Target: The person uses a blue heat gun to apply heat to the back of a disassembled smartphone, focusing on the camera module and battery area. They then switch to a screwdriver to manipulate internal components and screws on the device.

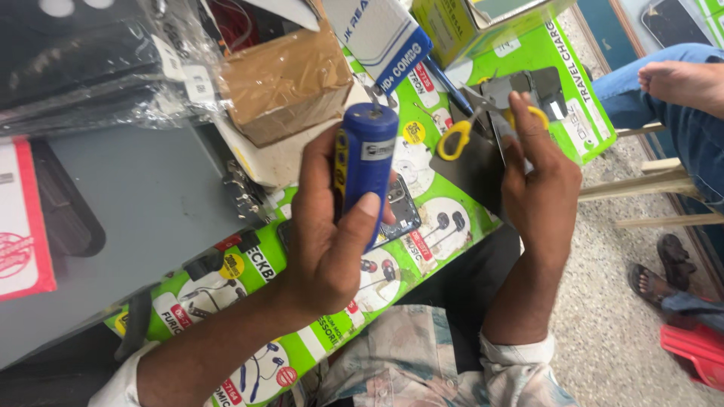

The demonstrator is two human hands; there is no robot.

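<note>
left hand (332,241) is clamped on the blue tool (367,169), upright over the phone (398,215); right hand (539,188) reaches the scissors (460,136), fingers spread. best keep the tool vertical and steady.

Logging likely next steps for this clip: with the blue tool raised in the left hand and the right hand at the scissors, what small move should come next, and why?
Probably close the right hand on the yellow-handled scissors. Its fingertips already rest at the handle loops, while the left hand is occupied gripping the blue-handled tool upright above the opened phone.
</note>
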